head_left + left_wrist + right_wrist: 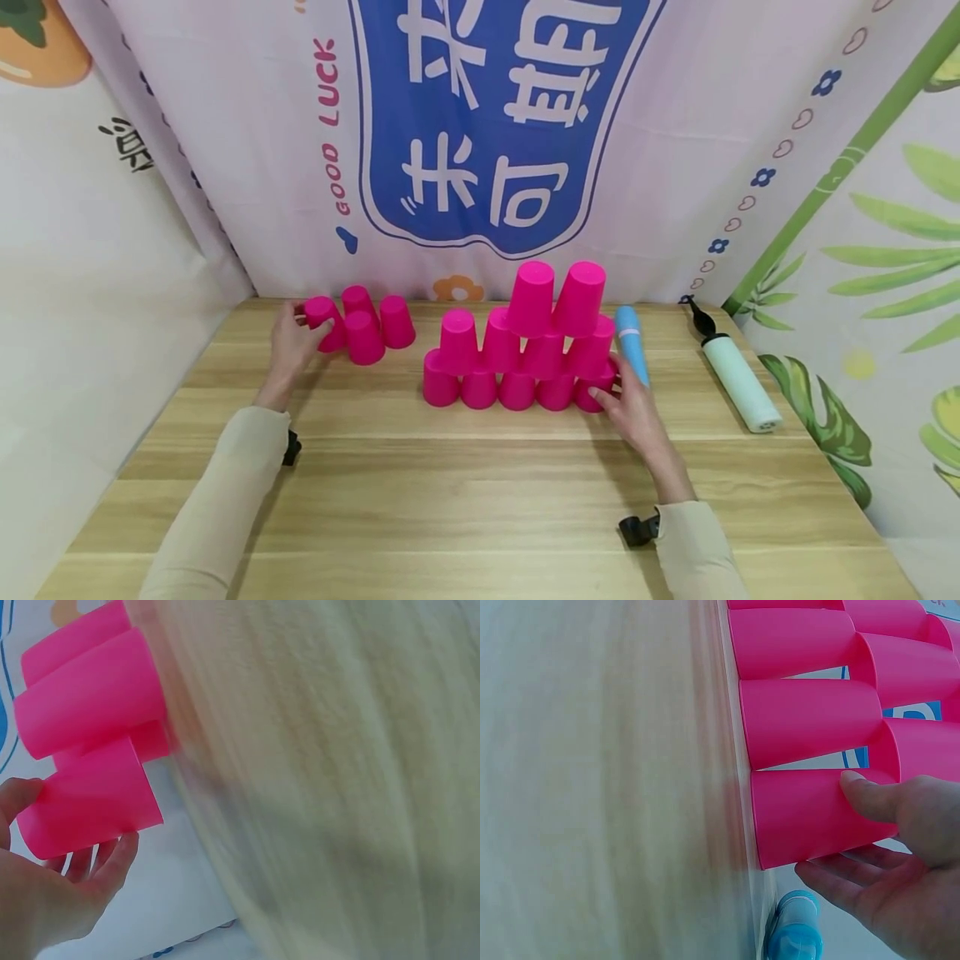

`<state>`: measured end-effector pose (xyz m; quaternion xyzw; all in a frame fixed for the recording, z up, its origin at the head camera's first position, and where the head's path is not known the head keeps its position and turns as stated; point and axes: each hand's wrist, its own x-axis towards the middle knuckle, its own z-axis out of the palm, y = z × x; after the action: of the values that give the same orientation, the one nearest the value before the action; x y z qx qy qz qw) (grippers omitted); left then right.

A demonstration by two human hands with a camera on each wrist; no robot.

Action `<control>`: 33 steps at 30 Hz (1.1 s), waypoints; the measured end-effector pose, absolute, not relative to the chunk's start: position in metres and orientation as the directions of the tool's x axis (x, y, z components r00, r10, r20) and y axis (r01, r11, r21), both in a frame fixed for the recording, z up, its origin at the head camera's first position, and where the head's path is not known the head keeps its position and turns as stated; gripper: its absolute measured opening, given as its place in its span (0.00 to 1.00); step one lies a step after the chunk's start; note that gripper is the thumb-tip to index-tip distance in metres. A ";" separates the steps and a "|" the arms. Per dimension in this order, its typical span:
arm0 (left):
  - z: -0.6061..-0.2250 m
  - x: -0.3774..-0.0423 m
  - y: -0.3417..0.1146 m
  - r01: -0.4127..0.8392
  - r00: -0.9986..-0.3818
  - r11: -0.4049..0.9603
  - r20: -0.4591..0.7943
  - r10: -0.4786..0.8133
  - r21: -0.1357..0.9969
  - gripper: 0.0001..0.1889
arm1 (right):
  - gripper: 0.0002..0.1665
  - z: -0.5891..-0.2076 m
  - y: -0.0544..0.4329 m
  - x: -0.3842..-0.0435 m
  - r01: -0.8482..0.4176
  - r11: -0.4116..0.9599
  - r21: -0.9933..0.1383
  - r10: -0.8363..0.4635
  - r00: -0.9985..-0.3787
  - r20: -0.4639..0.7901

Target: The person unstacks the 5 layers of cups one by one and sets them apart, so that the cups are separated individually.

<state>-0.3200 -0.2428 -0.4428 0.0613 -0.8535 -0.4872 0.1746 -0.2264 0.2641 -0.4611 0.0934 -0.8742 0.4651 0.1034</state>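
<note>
Upside-down pink cups form a stepped stack on the table: several in the bottom row, several in the second, and two upper cups (532, 298) on top toward the right. My right hand (633, 410) holds the bottom row's rightmost cup (817, 814), thumb on its front and fingers along its outer side. At the far left, my left hand (294, 340) grips another pink cup (94, 802) between thumb and fingers. Three more inverted cups stand beside that one, including a front cup (364, 338). Whether the gripped left cup touches the table cannot be told.
A light-blue cylindrical object (632, 343) lies just right of the stack, close to my right hand. Farther right is a pale green hand pump (738, 379) with a black nozzle. A printed curtain (285, 167) hangs along the table's back edge.
</note>
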 end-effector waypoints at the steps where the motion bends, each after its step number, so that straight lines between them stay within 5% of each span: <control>1: -0.444 -0.320 -0.244 0.058 -0.935 0.516 0.228 -0.272 0.855 0.30 | 0.39 -0.461 0.264 -0.226 -0.258 0.550 -0.794 -0.066 -0.962 0.267; 33: -0.452 -0.325 -0.246 0.071 -0.972 0.521 0.177 -0.156 0.850 0.34 | 0.39 -0.462 0.264 -0.227 -0.261 0.561 -0.786 -0.065 -0.960 0.272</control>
<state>-0.3251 -0.2463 -0.4522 0.0246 -0.8644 -0.4886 0.1162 -0.2274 0.2641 -0.4623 0.0927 -0.8769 0.4594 0.1067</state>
